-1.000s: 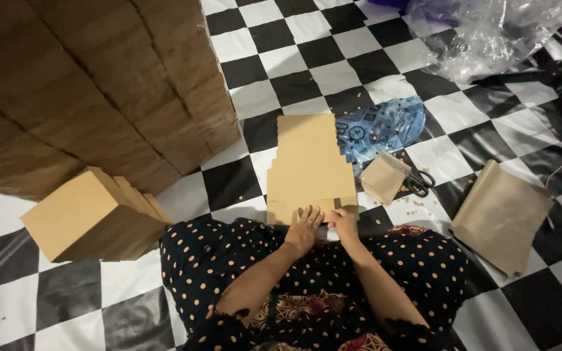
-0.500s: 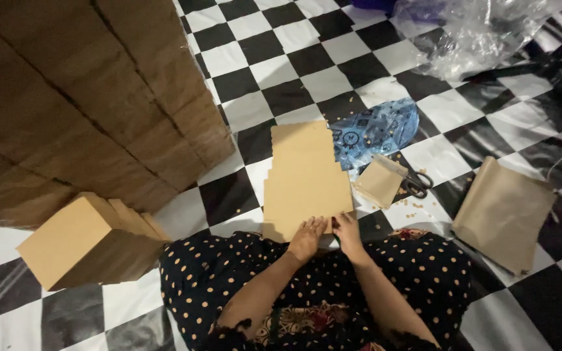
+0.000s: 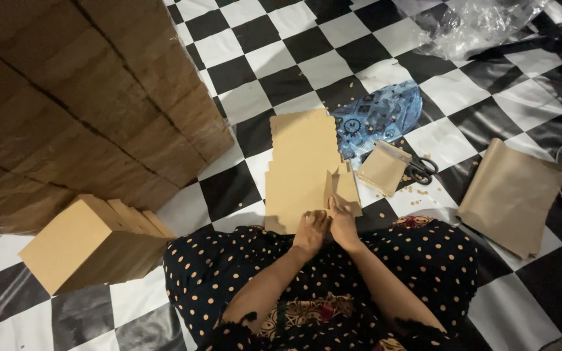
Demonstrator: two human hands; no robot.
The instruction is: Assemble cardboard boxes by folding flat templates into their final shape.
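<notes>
A flat, die-cut sheet of brown cardboard (image 3: 300, 172) lies on the black-and-white chequered floor (image 3: 255, 97), straight in front of the seated person's knees, with a side flap (image 3: 345, 188) standing raised along its right edge. The left hand (image 3: 310, 232) rests curled on the sheet's near edge, fingers bent down onto the card, while the right hand (image 3: 342, 224) pinches the base of the raised flap with its index finger stretched along it. The two hands touch each other above a dark dress with pale dots (image 3: 417, 260). Just right of the sheet lie a small brown paper pouch (image 3: 382, 168), black-handled scissors (image 3: 422, 170) and a blue patterned cloth (image 3: 378, 117). Further right sits a stack of brown paper bags (image 3: 508, 195). A folded cardboard box (image 3: 79, 244) lies left.
</notes>
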